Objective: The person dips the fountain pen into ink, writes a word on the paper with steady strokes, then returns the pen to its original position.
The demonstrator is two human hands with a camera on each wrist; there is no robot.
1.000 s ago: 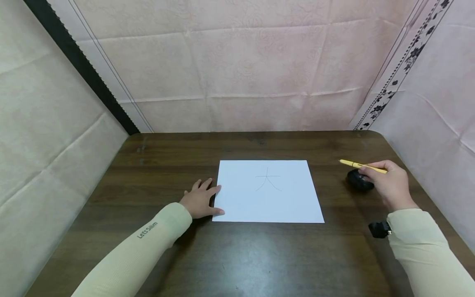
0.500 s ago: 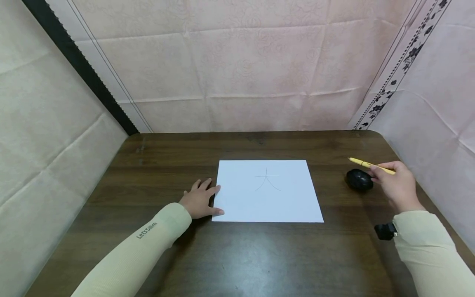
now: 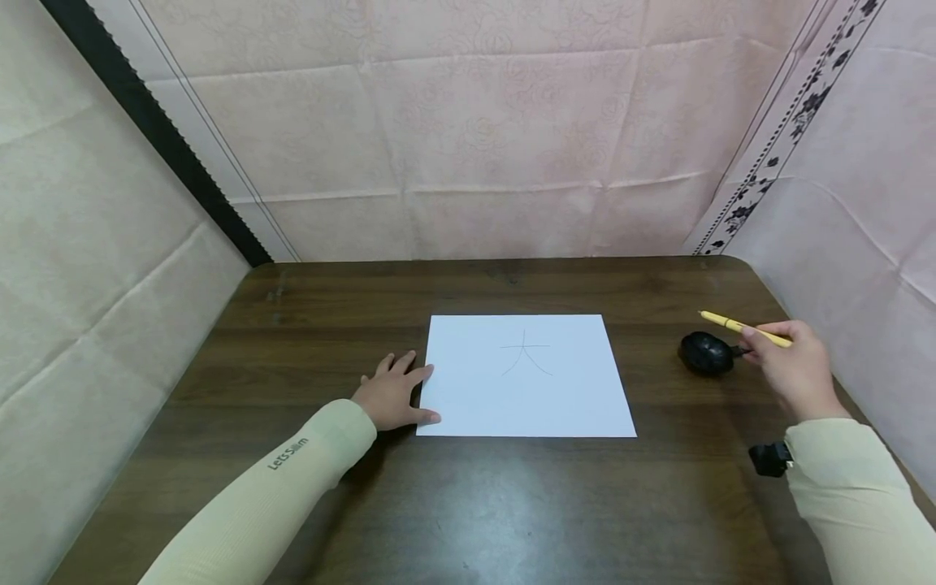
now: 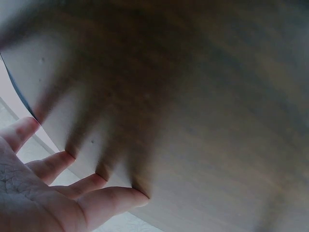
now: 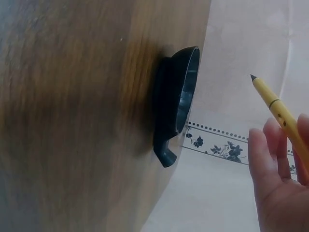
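Note:
A white sheet of paper (image 3: 570, 406) lies on the brown table, with thin dark lines drawn on its upper middle: an upright stroke, a crossbar and two curved legs. My left hand (image 3: 392, 396) rests spread at the sheet's left edge, thumb and forefinger touching the paper. In the left wrist view the fingertips (image 4: 140, 195) press on the table surface. My right hand (image 3: 795, 370) holds a yellow pen (image 3: 724, 322), its dark tip pointing left. Just left of that hand sits a black dish with a short handle (image 3: 705, 354), which appears hollow in the right wrist view.
The brown wooden table (image 3: 512, 496) has rounded far corners. Pale cloth (image 3: 497, 146) hangs behind it and along both sides, with a black strip at left and a floral border at right. A small black camera (image 3: 770, 459) sits on the right wrist.
My right hand has drawn back to the right with the pen, away from the black dish, so its handle now shows. The left hand and paper stay in place.

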